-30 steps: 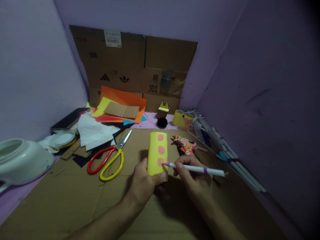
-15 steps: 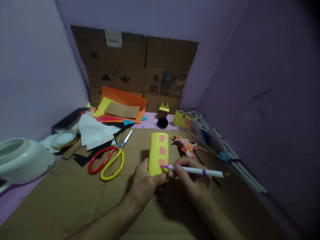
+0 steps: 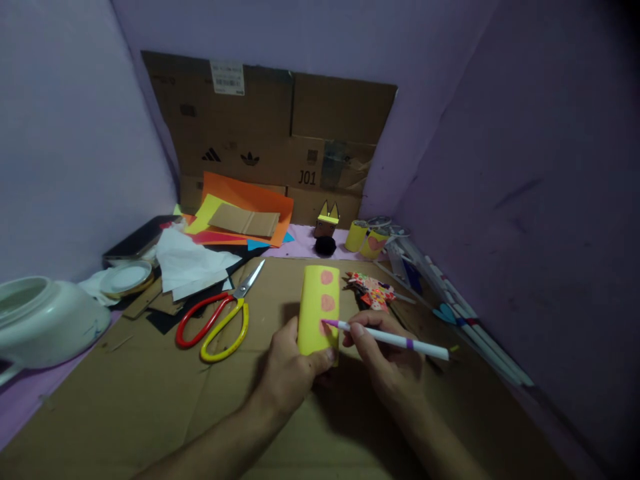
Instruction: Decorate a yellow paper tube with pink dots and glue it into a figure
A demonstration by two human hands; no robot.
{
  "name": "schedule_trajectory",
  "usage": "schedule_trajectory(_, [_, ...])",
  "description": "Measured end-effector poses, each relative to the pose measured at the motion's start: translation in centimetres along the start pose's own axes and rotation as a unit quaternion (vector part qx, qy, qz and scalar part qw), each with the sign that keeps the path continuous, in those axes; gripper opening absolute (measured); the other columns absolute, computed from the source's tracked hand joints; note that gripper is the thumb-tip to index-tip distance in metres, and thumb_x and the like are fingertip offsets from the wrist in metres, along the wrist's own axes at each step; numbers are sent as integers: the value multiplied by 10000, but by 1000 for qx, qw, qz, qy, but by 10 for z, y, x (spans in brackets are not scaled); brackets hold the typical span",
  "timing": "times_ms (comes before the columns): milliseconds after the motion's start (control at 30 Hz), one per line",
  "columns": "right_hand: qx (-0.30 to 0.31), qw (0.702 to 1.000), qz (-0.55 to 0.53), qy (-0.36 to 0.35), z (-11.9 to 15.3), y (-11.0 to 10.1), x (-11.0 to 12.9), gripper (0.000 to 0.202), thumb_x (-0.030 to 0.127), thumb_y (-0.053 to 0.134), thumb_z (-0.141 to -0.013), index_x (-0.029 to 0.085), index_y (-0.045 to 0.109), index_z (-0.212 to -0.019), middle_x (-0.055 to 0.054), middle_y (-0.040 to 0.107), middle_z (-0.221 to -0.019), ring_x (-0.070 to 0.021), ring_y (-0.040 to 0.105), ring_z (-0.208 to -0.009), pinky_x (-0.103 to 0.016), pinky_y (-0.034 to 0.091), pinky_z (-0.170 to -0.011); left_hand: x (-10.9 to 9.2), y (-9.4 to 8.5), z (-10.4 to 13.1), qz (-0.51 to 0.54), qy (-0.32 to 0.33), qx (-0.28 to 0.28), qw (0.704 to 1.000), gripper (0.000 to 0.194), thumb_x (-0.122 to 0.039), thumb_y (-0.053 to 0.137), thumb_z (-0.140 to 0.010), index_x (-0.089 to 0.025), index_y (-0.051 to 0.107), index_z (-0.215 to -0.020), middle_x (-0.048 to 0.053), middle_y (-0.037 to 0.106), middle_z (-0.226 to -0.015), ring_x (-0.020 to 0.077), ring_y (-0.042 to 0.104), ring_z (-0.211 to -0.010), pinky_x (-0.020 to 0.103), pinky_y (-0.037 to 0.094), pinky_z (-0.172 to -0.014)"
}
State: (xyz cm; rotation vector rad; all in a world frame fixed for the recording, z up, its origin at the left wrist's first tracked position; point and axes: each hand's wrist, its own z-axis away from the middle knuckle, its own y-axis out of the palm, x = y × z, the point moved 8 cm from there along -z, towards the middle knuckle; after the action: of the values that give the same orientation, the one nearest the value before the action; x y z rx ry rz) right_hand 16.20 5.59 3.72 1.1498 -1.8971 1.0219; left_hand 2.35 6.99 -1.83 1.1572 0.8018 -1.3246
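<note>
My left hand (image 3: 293,370) grips the lower end of a yellow paper-covered tube (image 3: 313,300), thumb across its front. Two round pink spots show on the tube, and a third, lower one is partly covered by the pen tip. In my right hand (image 3: 385,350) is a white felt-tip marker (image 3: 400,341) with a purple band and a purple-pink tip, pinched near the tip. That tip meets the tube at the third spot. Scissors (image 3: 227,320) with one red and one yellow handle lie partly spread, left of my left hand.
Coloured paper sheets (image 3: 250,190) and white scraps (image 3: 187,263) lie back left, near a white ceramic pot (image 3: 55,317). Two yellow rolls (image 3: 357,237) stand behind. A floral bow (image 3: 373,291) sits beyond my right hand; white rods (image 3: 480,327) line the right wall.
The tube has turned and shifted slightly right in my left hand. The marker tip has moved up a little over the third spot. Other things are unmoved.
</note>
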Motion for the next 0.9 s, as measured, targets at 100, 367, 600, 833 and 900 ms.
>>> schedule_trajectory(100, [-4,1000,0,-5,0,-1,0,136,264,574,-819,191,620,-714,3,640,-564,-133,578,-489,-218,432,-448,0,-1,0,2,3,-4,1000,414,-209,726,-541,-101,593,-918,40,636,-711,165,566,-584,257,481,-471])
schedule_trajectory(367, [2,999,24,-22,2,-2,4,159,259,567,-816,189,616,-682,4,627,-555,-133,565,-496,-220,419,-460,2,-1,-2,11,3,-4,1000,420,-216,734,-517,-102,589,-894,33,637,-707,152,563,-590,242,482,-488])
schedule_trajectory(600, [-1,1000,8,-4,0,-1,1,147,269,568,-822,191,613,-706,11,622,-558,-123,550,-476,-205,409,-436,2,-1,-1,14,-8,-10,1000,444,-229,711,-506,-100,581,-911,13,616,-671,140,544,-549,235,475,-442])
schedule_trajectory(833, [-5,1000,0,1,1,0,-2,146,262,566,-815,193,611,-694,10,620,-553,-126,545,-481,-210,395,-439,2,-1,0,14,-15,-9,1000,429,-225,717,-514,-93,574,-896,8,601,-657,127,540,-535,231,484,-431])
schedule_trajectory(900, [-8,1000,4,-4,1,-1,-1,153,257,572,-804,192,608,-670,7,614,-543,-130,544,-487,-216,397,-447,4,0,0,22,-20,-7,1000,430,-223,727,-515,-94,570,-895,12,607,-660,128,547,-530,231,487,-429])
